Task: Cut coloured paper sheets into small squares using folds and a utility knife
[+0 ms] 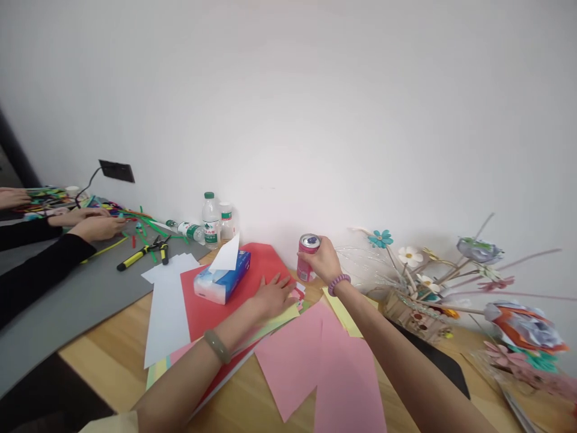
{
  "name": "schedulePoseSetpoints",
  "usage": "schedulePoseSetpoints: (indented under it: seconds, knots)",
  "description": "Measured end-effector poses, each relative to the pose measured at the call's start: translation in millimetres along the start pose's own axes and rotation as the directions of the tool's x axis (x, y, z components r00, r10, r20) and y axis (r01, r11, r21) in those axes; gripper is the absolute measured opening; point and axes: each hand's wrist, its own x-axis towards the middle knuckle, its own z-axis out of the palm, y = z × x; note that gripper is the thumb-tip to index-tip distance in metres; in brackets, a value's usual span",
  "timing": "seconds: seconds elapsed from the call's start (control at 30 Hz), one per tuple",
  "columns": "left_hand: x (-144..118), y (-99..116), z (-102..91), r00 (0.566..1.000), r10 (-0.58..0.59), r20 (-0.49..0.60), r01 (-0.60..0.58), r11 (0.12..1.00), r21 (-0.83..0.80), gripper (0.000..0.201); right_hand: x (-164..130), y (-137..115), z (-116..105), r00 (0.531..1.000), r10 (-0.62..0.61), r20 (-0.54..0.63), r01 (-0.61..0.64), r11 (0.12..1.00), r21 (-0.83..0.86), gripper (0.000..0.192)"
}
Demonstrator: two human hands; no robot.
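Note:
My right hand point(323, 260) is wrapped around a pink drink can point(307, 257) that stands upright near the wall. My left hand point(273, 296) lies flat, fingers spread, on a stack of coloured paper sheets, resting on a yellow sheet point(280, 319) over a large red sheet point(246, 282). A blue tissue box point(222, 278) with a white tissue sticking up sits on the red sheet, just left of my left hand. Pink paper sheets point(322, 367) lie in front of me between my forearms.
Paper flowers in a small basket point(412, 313) stand at the right. Water bottles point(211, 221) sit by the wall. On a grey mat point(72, 300) at the left, other people's hands point(97, 227) work among pipe cleaners, with yellow-handled pliers point(139, 255) nearby. White sheets point(167, 307) overlap the wooden table.

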Motion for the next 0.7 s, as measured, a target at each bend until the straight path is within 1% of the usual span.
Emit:
schedulePoseSetpoints:
  seconds: [0.1,0.27,0.37,0.47,0.53,0.57,0.63,0.7]
  knots:
    - [-5,0,-2.4,1.0,0.008,0.008,-0.008,1.0,-0.011,0.062,12,1,19,0.999,0.05,0.004,-0.049,0.995,-0.086,0.037]
    - [-12,-2,-3.6,1.0,0.011,0.014,-0.011,1.0,-0.026,0.062,22,1,44,0.992,0.123,-0.016,-0.124,0.972,-0.198,0.038]
    - [-12,-3,-1.7,1.0,0.01,0.013,-0.01,1.0,-0.029,0.061,26,-1,53,0.988,0.152,-0.036,-0.157,0.955,-0.252,0.038]
    - [-12,-2,-1.9,1.0,0.005,0.018,-0.005,0.999,-0.033,0.061,25,-6,54,0.99,0.139,-0.006,-0.134,0.944,-0.301,0.039]
    - [-13,-1,-2.9,1.0,0.002,0.02,-0.001,0.999,-0.035,0.061,13,-11,47,0.993,0.099,0.058,-0.075,0.94,-0.332,0.039]
    - [-14,-1,-3.4,1.0,0.002,0.017,-0.002,0.999,-0.034,0.061,2,-14,41,0.993,0.07,0.099,-0.032,0.937,-0.347,0.039]
    - [-16,-1,-3.5,1.0,0.009,0.006,-0.009,1.0,-0.029,0.06,-32,-16,23,0.981,-0.008,0.195,0.081,0.924,-0.373,0.038]
    - [-18,-2,-3.0,1.0,0.018,-0.015,-0.018,1.0,-0.017,0.059,-78,-13,-3,0.949,-0.107,0.295,0.222,0.894,-0.389,0.036]
